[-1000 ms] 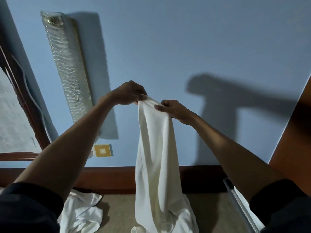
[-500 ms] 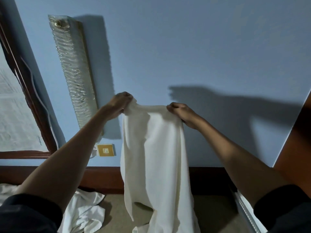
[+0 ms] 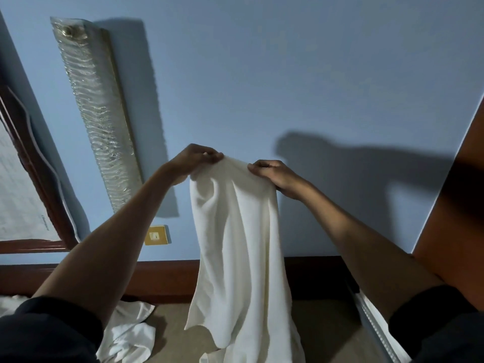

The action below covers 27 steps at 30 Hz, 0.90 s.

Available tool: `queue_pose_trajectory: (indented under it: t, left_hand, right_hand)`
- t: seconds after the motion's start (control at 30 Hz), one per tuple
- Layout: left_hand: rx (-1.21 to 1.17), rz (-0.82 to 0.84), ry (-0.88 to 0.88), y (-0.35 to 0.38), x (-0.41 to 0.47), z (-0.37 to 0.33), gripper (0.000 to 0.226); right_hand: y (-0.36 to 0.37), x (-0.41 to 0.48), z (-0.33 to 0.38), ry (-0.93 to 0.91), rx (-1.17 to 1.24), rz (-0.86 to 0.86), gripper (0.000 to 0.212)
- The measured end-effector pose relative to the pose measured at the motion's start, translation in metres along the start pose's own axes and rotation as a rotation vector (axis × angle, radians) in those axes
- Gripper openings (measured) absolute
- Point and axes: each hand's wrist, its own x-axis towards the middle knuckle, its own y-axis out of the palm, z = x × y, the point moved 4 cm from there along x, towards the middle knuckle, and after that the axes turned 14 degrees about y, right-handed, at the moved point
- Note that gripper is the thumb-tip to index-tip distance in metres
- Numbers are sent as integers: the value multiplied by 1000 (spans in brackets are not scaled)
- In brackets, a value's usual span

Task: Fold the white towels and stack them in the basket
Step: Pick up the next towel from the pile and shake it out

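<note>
A white towel [image 3: 238,242] hangs before the blue wall [image 3: 288,74], its top edge pinched by the left hand [image 3: 195,159] and the right hand [image 3: 275,176], close together, with crumpled white towels [image 3: 128,334] lying on the surface below.

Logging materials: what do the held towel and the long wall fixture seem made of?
Held towel: soft matte white cloth, probably cotton; it drapes in loose folds. Wall fixture: rippled, glossy glass or clear plastic, unclear which; its ridges catch light.
</note>
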Motion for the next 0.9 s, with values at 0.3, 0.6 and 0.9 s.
queue_pose_trajectory:
  t: [0.3,0.6,0.9]
  left_hand:
    - [289,44,-144,3,-10,30,38]
    - [-9,320,-130,27,-9,10,40]
    - [-174,-465,-12,-17,12,11,24]
  right_hand:
    - [2,3,-7,5,-67,-2,19]
    - [5,4,13,-51,-13,52,17]
    - [21,10,-6,39,23,93,41]
